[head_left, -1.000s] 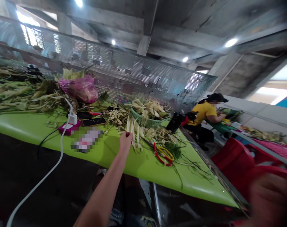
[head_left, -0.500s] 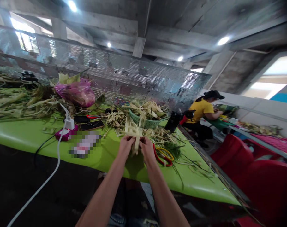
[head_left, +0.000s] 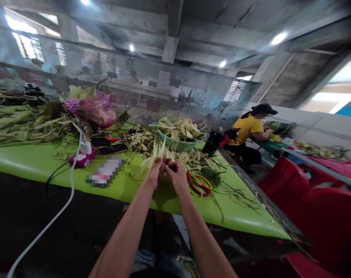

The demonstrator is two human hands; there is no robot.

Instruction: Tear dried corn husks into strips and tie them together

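My left hand point(head_left: 153, 175) and my right hand point(head_left: 177, 175) meet above the green table point(head_left: 175, 200), both closed on a bundle of pale leaf strips point(head_left: 157, 152) that fans upward from my fingers. Just behind the bundle stands a green basket point(head_left: 178, 146) heaped with pale husks. Red-handled scissors with yellow loops point(head_left: 199, 184) lie on the table right of my right hand. More loose strips and stalks are scattered around the basket.
A pink plastic bag point(head_left: 92, 109) and piled green stalks point(head_left: 21, 123) lie at the left. A white cable and charger point(head_left: 83, 146), a phone point(head_left: 115, 148) and a pink box sit nearby. A person in a yellow shirt point(head_left: 249, 135) sits at the right beyond red chairs point(head_left: 314, 208).
A second ago only my left hand reached the strips on the table. Then my right hand joined it, and both now hold the bundle lifted, a little lower and closer together than before.
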